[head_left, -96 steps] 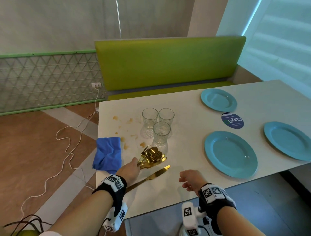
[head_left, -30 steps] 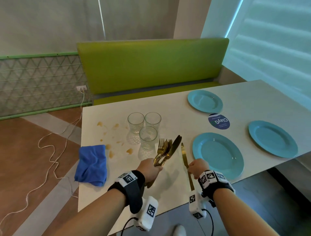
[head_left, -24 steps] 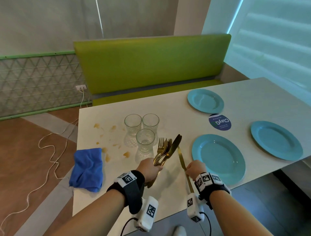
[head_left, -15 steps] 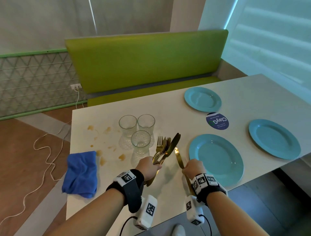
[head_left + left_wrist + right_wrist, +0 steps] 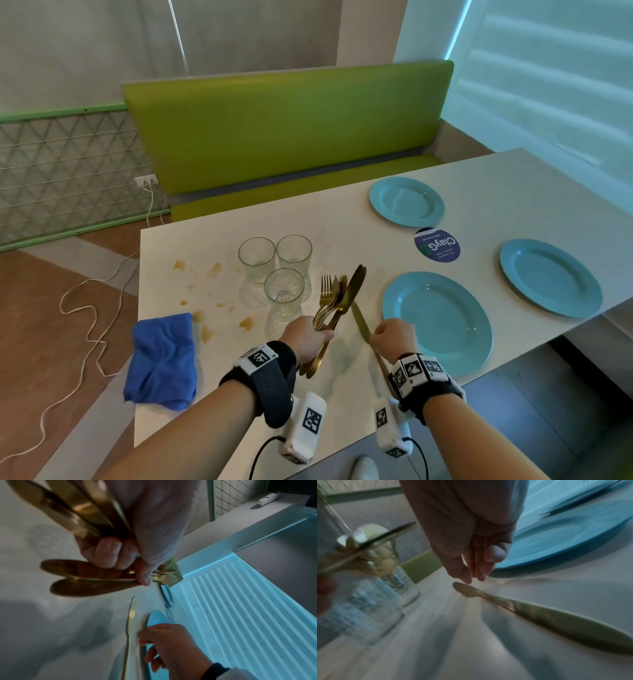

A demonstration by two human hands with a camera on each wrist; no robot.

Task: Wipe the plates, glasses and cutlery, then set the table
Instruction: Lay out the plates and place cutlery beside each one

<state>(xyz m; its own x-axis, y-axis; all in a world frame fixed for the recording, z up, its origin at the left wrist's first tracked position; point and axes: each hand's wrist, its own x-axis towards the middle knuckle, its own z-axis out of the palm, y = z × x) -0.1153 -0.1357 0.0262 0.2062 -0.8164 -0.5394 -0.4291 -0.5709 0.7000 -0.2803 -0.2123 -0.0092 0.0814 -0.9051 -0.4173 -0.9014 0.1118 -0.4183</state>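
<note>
Head view: knife (image 5: 360, 322) now flat on desk (image 5: 513, 192) left of near plate (image 5: 442, 318), right hand (image 5: 394, 337) fingers loosened off it; left hand (image 5: 306, 337) clutching remaining cutlery bundle (image 5: 337, 298). One setting started.

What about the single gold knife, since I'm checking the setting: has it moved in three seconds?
Yes. The knife moved right, away from the blue cloth, and now lies alongside the left rim of the nearest plate.
</note>
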